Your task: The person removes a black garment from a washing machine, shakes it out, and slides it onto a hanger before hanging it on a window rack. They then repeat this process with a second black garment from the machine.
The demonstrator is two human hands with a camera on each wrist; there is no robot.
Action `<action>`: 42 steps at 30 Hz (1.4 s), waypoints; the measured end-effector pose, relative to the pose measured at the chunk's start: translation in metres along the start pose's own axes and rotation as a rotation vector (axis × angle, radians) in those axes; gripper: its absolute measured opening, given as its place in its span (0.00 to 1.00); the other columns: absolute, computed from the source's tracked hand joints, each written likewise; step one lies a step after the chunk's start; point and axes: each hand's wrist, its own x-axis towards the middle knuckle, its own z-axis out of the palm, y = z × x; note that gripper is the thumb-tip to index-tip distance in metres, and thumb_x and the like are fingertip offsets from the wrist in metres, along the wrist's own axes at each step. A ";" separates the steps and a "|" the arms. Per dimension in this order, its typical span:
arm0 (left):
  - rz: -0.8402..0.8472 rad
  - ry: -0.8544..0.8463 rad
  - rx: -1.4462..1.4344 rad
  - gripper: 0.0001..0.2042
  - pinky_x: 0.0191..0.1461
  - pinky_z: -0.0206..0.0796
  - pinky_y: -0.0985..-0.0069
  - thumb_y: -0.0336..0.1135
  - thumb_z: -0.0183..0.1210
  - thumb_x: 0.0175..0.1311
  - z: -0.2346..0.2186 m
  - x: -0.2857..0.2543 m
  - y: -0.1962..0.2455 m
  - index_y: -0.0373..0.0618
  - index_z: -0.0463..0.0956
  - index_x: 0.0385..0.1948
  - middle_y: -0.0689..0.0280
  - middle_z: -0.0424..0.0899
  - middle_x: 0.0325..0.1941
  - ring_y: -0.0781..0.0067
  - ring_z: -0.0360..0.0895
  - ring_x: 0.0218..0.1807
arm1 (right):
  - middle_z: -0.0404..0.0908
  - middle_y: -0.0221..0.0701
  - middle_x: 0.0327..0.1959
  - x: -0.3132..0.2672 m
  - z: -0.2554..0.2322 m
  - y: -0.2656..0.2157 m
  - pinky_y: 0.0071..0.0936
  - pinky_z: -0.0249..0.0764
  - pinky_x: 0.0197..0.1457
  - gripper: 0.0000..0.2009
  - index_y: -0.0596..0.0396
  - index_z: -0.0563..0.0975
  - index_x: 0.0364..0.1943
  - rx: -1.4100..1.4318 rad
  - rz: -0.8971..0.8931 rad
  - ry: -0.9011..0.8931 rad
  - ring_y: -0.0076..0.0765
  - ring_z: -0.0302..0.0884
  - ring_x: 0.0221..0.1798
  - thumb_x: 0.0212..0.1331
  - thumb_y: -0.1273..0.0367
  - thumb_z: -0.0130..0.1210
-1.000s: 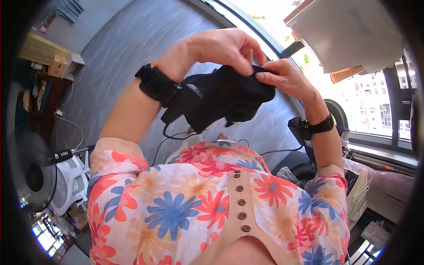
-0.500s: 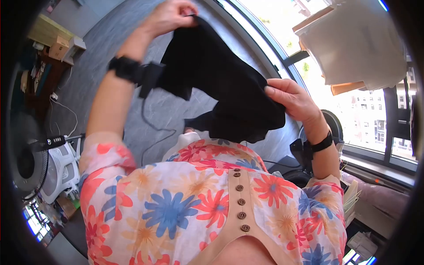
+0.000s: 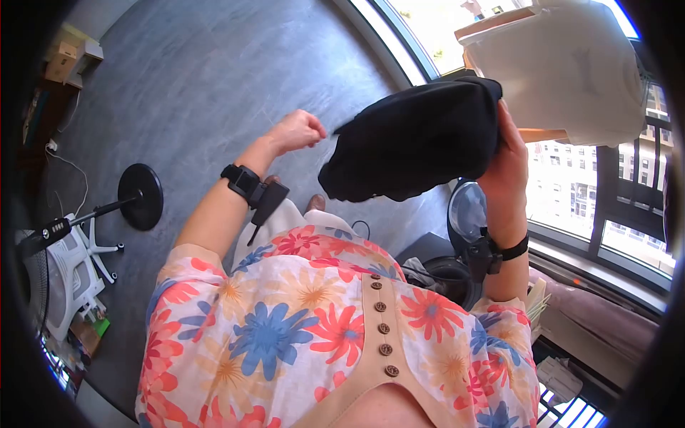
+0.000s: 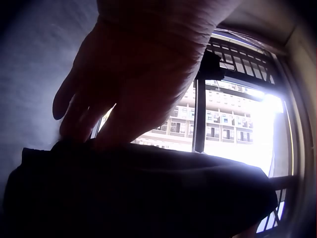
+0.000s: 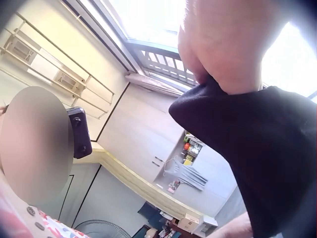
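Observation:
A black cloth garment (image 3: 414, 139), bunched and folded so its kind does not show, hangs in front of the body in the head view. My right hand (image 3: 505, 153) grips its right end, with part of the fingers hidden under the fabric. In the right wrist view the garment (image 5: 277, 153) drapes down from this hand (image 5: 228, 44). My left hand (image 3: 296, 132) is just off the garment's left corner, its fingers loosely bent and a small gap showing in the head view. From the left wrist, this hand's (image 4: 129, 79) fingertips overlap the garment's dark upper edge.
A black round stand base (image 3: 141, 196) and a white chair (image 3: 78, 278) stand at left on the grey floor (image 3: 235, 64). Windows (image 3: 571, 192) line the right side, with a pale covered bulky item (image 3: 556, 71) before them. A round clear-lidded thing (image 3: 467, 210) is below the right hand.
The left hand has let go of the garment and come down toward the body. The garment, spread between both hands half a second ago, is now gathered toward the raised right hand.

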 end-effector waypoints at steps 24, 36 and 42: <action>0.546 -0.202 -1.121 0.15 0.56 0.61 0.71 0.39 0.50 0.61 -0.034 -0.004 0.095 0.43 0.71 0.46 0.64 0.76 0.46 0.71 0.72 0.49 | 0.74 0.35 0.45 -0.034 -0.069 0.003 0.27 0.72 0.50 0.15 0.61 0.69 0.48 -0.105 -0.215 0.300 0.32 0.74 0.46 0.64 0.65 0.39; 0.445 -0.095 -0.816 0.15 0.51 0.66 0.76 0.35 0.55 0.57 -0.016 -0.006 0.087 0.40 0.71 0.45 0.63 0.77 0.44 0.72 0.74 0.46 | 0.77 0.35 0.38 -0.018 -0.064 -0.006 0.24 0.74 0.45 0.13 0.62 0.71 0.44 -0.136 -0.353 0.374 0.30 0.76 0.39 0.63 0.66 0.43; 0.460 0.093 -0.807 0.12 0.39 0.68 0.82 0.40 0.51 0.61 -0.027 -0.003 0.115 0.40 0.77 0.33 0.69 0.80 0.32 0.81 0.76 0.32 | 0.77 0.31 0.33 -0.012 -0.079 -0.009 0.18 0.72 0.39 0.12 0.62 0.74 0.37 -0.230 -0.410 0.452 0.23 0.75 0.33 0.61 0.65 0.46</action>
